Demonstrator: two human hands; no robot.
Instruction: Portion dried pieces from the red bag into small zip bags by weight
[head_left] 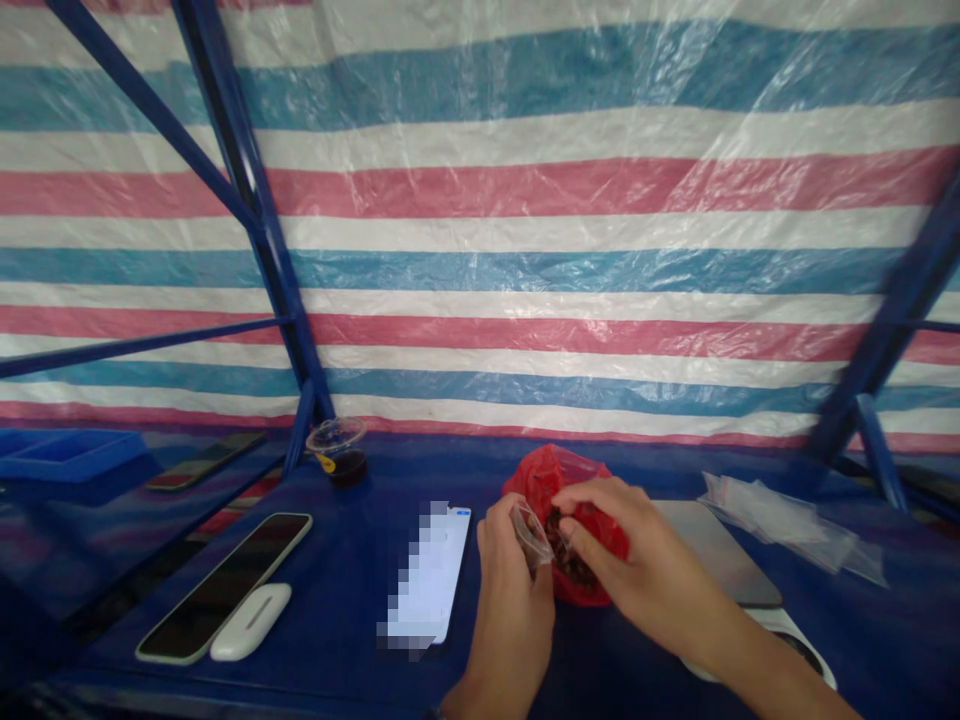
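Note:
My left hand (510, 570) is closed round a small clear plastic bag (531, 532), its mouth held apart towards the right. A red plastic bag (544, 470) stands just beyond, with small dark brown pieces (571, 562) inside it. Over those pieces my right hand (619, 525) is pinched, thumb and fingertips close together beside the clear bag's mouth. Whatever lies between those fingertips is too small to make out. Partly behind my right forearm is a flat scale with a grey metal top (720, 550) and a white body (814, 655).
Several clear zip bags (787, 525) lie at the right. Left of my hands are a lit phone (435, 575), a dark phone (229, 585), a white earbud case (251, 622) and a clear cup of dark liquid (345, 465). A blue tray (71, 460) sits far left; blue metal posts (262, 220) rise behind.

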